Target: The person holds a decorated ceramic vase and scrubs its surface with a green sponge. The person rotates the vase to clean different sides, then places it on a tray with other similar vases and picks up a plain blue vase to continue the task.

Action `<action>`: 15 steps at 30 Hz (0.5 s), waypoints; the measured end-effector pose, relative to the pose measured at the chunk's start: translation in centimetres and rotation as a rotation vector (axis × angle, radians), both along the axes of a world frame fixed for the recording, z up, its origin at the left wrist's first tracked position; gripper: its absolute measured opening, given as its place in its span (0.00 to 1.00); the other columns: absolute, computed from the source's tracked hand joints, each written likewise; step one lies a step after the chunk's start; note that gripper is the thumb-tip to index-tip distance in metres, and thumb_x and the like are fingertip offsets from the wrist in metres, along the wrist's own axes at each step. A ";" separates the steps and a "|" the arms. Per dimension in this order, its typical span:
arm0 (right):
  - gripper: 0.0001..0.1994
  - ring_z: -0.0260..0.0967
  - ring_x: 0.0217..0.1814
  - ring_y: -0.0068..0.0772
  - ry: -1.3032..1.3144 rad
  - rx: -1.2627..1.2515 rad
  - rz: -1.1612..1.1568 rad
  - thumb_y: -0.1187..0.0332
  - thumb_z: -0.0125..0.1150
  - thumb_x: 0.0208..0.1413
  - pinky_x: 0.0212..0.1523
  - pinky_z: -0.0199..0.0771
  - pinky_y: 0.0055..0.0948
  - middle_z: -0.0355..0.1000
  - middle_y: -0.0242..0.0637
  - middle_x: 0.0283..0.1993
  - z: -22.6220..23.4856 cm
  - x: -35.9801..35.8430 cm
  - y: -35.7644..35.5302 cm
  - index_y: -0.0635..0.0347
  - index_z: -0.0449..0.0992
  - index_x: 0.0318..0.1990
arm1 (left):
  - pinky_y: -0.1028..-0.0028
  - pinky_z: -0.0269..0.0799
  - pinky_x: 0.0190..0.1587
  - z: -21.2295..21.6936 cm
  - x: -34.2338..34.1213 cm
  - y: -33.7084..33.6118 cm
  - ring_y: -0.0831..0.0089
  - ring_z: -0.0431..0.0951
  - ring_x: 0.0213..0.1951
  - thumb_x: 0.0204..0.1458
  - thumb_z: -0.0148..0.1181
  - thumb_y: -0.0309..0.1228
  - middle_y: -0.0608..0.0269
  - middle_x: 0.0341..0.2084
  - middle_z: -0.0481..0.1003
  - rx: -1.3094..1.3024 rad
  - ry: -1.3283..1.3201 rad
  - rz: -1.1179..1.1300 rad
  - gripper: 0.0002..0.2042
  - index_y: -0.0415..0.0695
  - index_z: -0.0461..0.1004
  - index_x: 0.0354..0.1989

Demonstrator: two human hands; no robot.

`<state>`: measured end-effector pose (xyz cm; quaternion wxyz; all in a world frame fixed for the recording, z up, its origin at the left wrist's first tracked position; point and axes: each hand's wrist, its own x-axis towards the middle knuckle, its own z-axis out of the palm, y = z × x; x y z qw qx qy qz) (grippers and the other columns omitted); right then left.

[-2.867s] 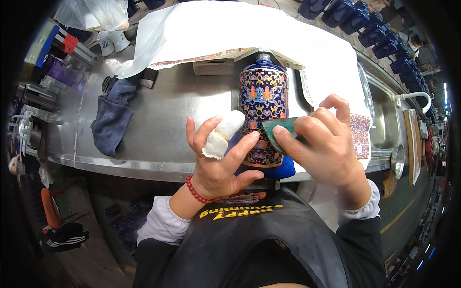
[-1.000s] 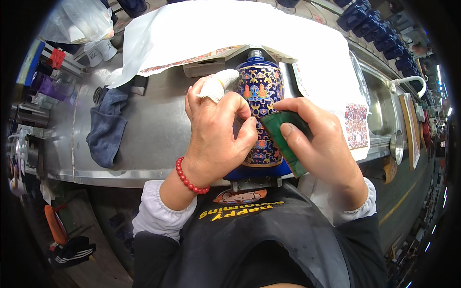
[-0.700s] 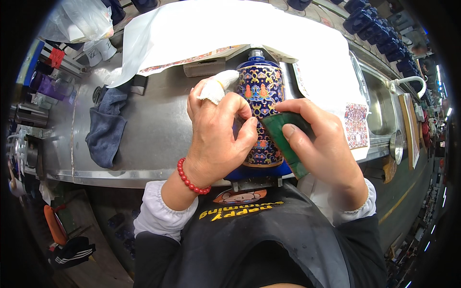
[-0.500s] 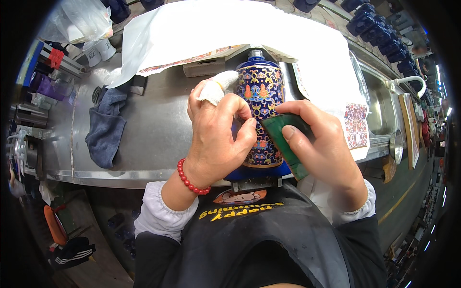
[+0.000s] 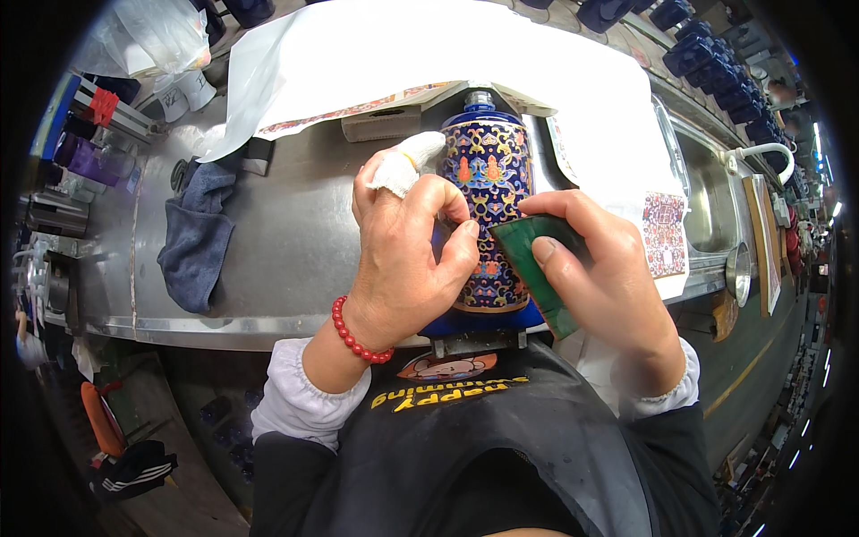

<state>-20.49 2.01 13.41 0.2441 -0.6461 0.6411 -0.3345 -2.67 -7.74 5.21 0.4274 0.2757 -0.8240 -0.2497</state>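
Note:
A dark blue bottle [image 5: 485, 161] with a colourful floral pattern lies in front of me, its neck pointing away. Thumb and forefinger of my left hand [image 5: 403, 242] are pinched together at its left side; whatever is between them is hidden. White cloth wraps one finger of that hand, and red beads circle the wrist. My right hand [image 5: 595, 268] grips a flat green scraper [image 5: 530, 268] between thumb and fingers. The scraper's upper corner is at the pattern's right side, and my right forefinger reaches to the bottle just above it.
White sheets [image 5: 429, 49] cover the far part of the metal worktop [image 5: 286, 259], with a patterned decal [image 5: 664, 234] at right. A blue-grey cloth [image 5: 199, 237] lies at left. Beyond the right side are a sink [image 5: 707, 201] with a white tap and rows of blue bottles [image 5: 707, 67].
My right hand and the scraper have shifted very slightly right. The left hand keeps its pinch. Blue bottles in the far row have moved along to the right.

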 end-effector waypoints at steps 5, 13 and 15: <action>0.15 0.79 0.41 0.36 0.003 0.009 0.009 0.79 0.58 0.54 0.45 0.77 0.30 0.79 0.45 0.40 0.0 0.0 -0.1 0.68 0.76 0.50 | 0.55 0.52 0.63 0.1 0.1 0.1 0.49 0.65 0.57 0.45 0.63 0.27 0.48 0.44 0.74 0.028 0.000 -0.007 0.06 0.43 0.73 0.31; 0.15 0.78 0.42 0.34 -0.059 0.039 -0.027 0.79 0.58 0.54 0.45 0.77 0.30 0.78 0.45 0.40 0.1 0.2 0.0 0.68 0.76 0.50 | 0.59 0.51 0.65 0.1 0.3 0.2 0.52 0.63 0.61 0.49 0.62 0.28 0.43 0.51 0.74 0.056 -0.045 -0.002 0.05 0.43 0.74 0.32; 0.15 0.79 0.42 0.34 -0.042 0.040 -0.014 0.79 0.58 0.54 0.45 0.77 0.30 0.78 0.45 0.40 0.1 0.1 0.0 0.68 0.76 0.50 | 0.59 0.51 0.65 0.1 0.2 0.3 0.52 0.63 0.61 0.49 0.62 0.28 0.42 0.52 0.73 0.061 -0.043 -0.007 0.05 0.43 0.74 0.32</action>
